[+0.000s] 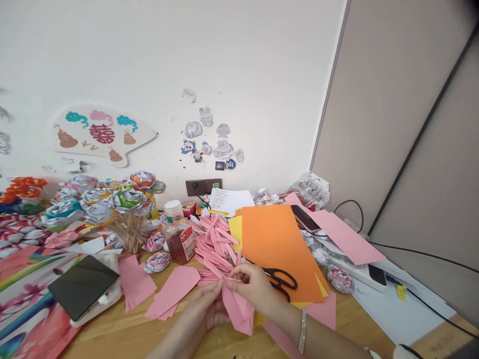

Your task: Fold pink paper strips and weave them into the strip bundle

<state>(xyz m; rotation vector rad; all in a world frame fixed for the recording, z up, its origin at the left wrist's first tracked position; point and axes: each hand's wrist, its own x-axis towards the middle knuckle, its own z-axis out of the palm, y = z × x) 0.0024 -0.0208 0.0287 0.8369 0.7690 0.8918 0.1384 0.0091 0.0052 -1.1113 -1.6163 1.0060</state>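
A folded piece of pink paper [239, 313] is held between both hands, low in the middle of the head view. My left hand [211, 301] grips its upper left edge, thumb against fingers. From the other side my right hand [252, 284] pinches its top, with a bracelet on that wrist. Just beyond the hands lies a heap of folded pink paper strips [215, 242]. Flat pink paper pieces [175, 291] rest left of my left hand. Black-handled scissors [282, 284] lie on orange paper [269, 244] beside my right hand, their blades partly hidden.
A jar of reddish contents [179, 244] stands behind the pink pieces. Paper flowers on sticks [129, 199] and a dark tablet-like device [84, 286] occupy the left. Toward the right are a phone [305, 218], a power strip [359, 271], cables and white sheets [396, 311].
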